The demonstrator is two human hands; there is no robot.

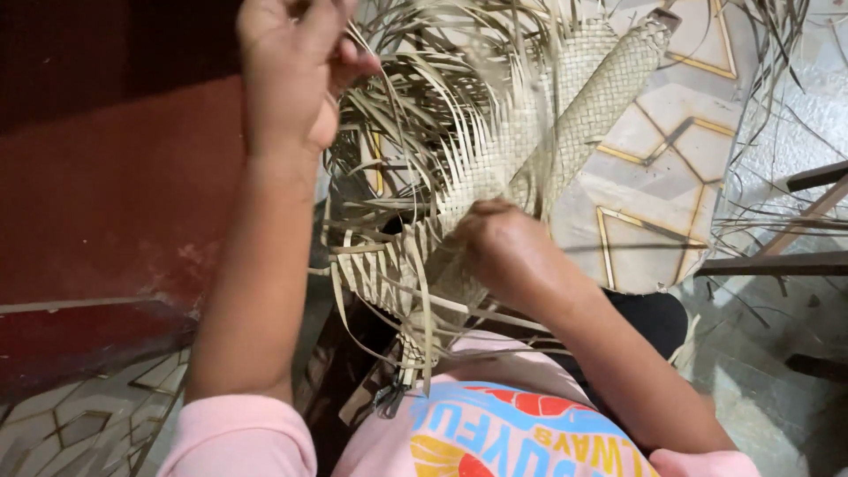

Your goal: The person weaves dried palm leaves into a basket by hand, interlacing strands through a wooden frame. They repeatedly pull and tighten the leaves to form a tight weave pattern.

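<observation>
Looks like home used for handcraft, indoors or on porch. Tiled floor (pixel 658 168) with cream and grey geometric pattern, gold lines. Dark red painted wall (pixel 115 185) on one side. Loose dried palm strips (pixel 777 221) scattered on floor beside wooden furniture rails (pixel 795 256). No counter; weaving held over lap.

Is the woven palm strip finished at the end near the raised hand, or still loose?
Still loose. The woven strip breaks into unwoven leaf strands there, and the left hand pinches some.

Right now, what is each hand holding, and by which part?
Left hand pinches loose strips near their free ends. Right hand clasps the woven mat by its unfinished edge.
</observation>
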